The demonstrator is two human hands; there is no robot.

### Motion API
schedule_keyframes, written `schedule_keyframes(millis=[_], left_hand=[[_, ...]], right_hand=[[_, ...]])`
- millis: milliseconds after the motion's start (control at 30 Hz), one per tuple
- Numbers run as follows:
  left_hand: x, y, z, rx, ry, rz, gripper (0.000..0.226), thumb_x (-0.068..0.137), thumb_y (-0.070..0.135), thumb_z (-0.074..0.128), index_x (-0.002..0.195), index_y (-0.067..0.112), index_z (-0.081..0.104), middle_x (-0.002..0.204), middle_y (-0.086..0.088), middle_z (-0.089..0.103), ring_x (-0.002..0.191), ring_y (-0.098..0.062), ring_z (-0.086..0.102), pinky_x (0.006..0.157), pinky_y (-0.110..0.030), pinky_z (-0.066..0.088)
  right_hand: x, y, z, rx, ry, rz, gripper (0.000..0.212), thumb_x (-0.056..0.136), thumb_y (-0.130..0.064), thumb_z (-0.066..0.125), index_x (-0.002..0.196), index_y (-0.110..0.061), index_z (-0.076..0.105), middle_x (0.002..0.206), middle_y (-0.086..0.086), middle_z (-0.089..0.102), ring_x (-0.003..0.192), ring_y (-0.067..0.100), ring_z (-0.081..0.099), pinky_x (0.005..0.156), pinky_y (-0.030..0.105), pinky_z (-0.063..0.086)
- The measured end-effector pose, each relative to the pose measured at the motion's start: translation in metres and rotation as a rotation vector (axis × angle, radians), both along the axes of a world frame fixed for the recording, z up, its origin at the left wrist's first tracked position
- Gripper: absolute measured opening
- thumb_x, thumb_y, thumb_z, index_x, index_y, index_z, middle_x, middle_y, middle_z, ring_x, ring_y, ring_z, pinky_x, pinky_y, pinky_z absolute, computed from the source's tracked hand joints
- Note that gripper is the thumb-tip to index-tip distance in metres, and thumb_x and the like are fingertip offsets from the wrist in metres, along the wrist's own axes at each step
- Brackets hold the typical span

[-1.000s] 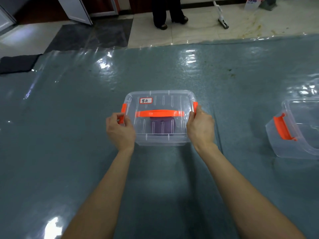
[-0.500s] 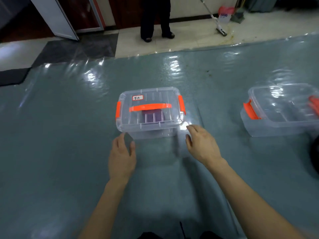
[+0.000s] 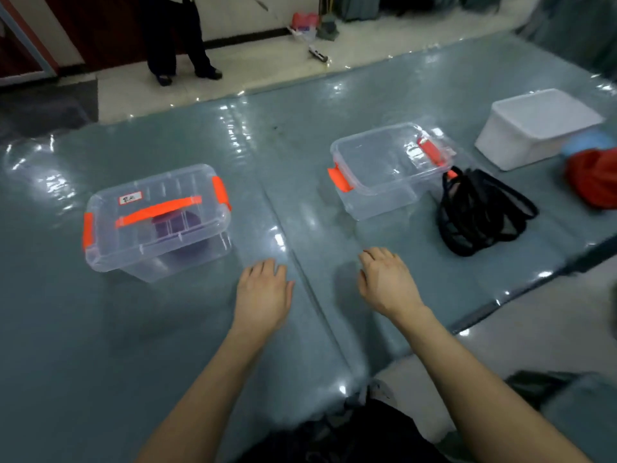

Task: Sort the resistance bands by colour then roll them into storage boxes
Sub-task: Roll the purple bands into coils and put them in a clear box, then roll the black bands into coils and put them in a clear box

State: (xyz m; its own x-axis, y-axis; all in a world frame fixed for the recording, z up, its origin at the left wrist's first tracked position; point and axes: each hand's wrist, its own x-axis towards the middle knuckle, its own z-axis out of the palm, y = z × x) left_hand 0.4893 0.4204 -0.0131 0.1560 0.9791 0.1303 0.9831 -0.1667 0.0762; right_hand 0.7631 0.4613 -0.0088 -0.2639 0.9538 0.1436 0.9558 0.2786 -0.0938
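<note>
A clear lidded storage box (image 3: 110,252) with orange latches, an orange handle and a white label stands at the left; a rolled purple band (image 3: 182,222) shows inside it. To its right an open clear box (image 3: 384,192) with orange latches holds nothing I can see. A heap of black bands (image 3: 480,215) lies just right of that box, and a red bundle (image 3: 591,182) sits at the far right edge. My left hand (image 3: 263,295) and my right hand (image 3: 387,282) hover over the mat between the boxes, fingers apart, holding nothing.
A white tub (image 3: 534,128) stands at the back right, with something blue (image 3: 591,143) beside it. The grey-green mat (image 3: 100,345) ends at a pale tiled floor behind and to the right. A person's legs (image 3: 177,38) stand beyond the mat's far edge.
Both hands let go of the lidded box's latches and drew back. My view swung right, bringing the open box, black bands, white tub and red bundle into sight.
</note>
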Motion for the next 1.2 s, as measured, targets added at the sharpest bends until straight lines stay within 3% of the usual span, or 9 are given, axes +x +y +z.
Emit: schedule_keyframes(millis=[200,333,467,533,600,700,867,967,1200], left_hand=[[0.12,0.083,-0.008,0.136,-0.081,-0.047,0.038,0.095,0.034,0.056,0.12,0.008,0.067,0.129,-0.018,0.065,0.121,-0.041,0.062,0.102,-0.051,0.049],[0.223,0.133,-0.004,0.166,-0.097,-0.005,0.064,0.097,0.033,0.061,0.157,0.013,0.05,0.169,-0.02,0.037,0.16,-0.039,0.031,0.126,-0.058,0.029],[0.28,0.172,-0.008,0.134,-0.08,0.117,0.09,0.097,0.05,0.062,0.172,0.024,0.021,0.18,-0.015,0.008,0.167,-0.037,0.004,0.132,-0.061,0.012],[0.287,0.187,-0.015,0.083,-0.056,0.208,0.096,0.098,0.059,0.061,0.173,0.027,0.012,0.18,-0.015,0.004,0.167,-0.039,0.004,0.131,-0.063,0.01],[0.289,0.193,-0.023,0.039,-0.033,0.26,0.1,0.097,0.068,0.056,0.173,0.027,0.006,0.18,-0.015,0.004,0.166,-0.041,0.004,0.131,-0.065,0.007],[0.287,0.195,-0.031,0.022,-0.014,0.289,0.105,0.092,0.079,0.046,0.173,0.028,0.002,0.181,-0.013,-0.002,0.166,-0.04,-0.003,0.13,-0.067,0.003],[0.286,0.201,-0.034,-0.03,-0.032,0.309,0.112,0.087,0.09,0.039,0.172,0.032,-0.005,0.18,-0.01,-0.014,0.165,-0.038,-0.018,0.129,-0.069,-0.005],[0.284,0.201,-0.034,-0.015,-0.077,0.281,0.114,0.089,0.088,0.049,0.172,0.034,-0.007,0.179,-0.008,-0.02,0.164,-0.037,-0.023,0.128,-0.069,-0.009],[0.279,0.207,-0.031,-0.092,-0.077,0.24,0.114,0.089,0.089,0.044,0.168,0.037,-0.019,0.175,-0.005,-0.032,0.159,-0.033,-0.036,0.125,-0.061,-0.025]], right_hand=[[0.123,0.074,-0.011,0.04,0.018,-0.117,0.014,0.085,-0.02,0.068,0.094,-0.01,0.066,0.098,0.01,0.063,0.097,0.036,0.062,0.083,0.048,0.051],[0.204,0.129,-0.011,0.059,0.051,-0.118,0.042,0.083,-0.028,0.076,0.116,-0.004,0.064,0.12,0.016,0.062,0.12,0.038,0.058,0.095,0.052,0.052],[0.261,0.168,-0.012,0.019,0.089,-0.185,0.087,0.081,-0.042,0.082,0.15,-0.004,0.046,0.152,0.022,0.048,0.15,0.041,0.039,0.118,0.054,0.04],[0.28,0.188,-0.022,-0.054,0.109,-0.272,0.11,0.08,-0.05,0.082,0.162,-0.003,0.027,0.163,0.025,0.038,0.157,0.041,0.03,0.125,0.056,0.029],[0.291,0.202,-0.03,-0.184,0.13,-0.368,0.12,0.083,-0.054,0.082,0.166,-0.001,0.015,0.163,0.026,0.039,0.154,0.04,0.034,0.128,0.057,0.024],[0.297,0.211,-0.037,-0.219,0.163,-0.397,0.102,0.088,-0.051,0.082,0.161,-0.004,0.029,0.146,0.02,0.058,0.138,0.037,0.052,0.12,0.053,0.037],[0.304,0.205,-0.025,-0.172,0.337,-0.398,0.078,0.087,-0.037,0.087,0.148,-0.008,0.046,0.135,0.016,0.062,0.123,0.038,0.064,0.105,0.051,0.052],[0.308,0.197,-0.008,-0.109,0.456,-0.399,0.065,0.084,-0.029,0.088,0.137,-0.01,0.055,0.129,0.013,0.065,0.121,0.036,0.064,0.105,0.049,0.053],[0.308,0.186,0.057,-0.031,0.702,-0.202,0.05,0.088,-0.025,0.083,0.133,-0.014,0.063,0.122,0.002,0.067,0.115,0.022,0.062,0.104,0.038,0.05]])
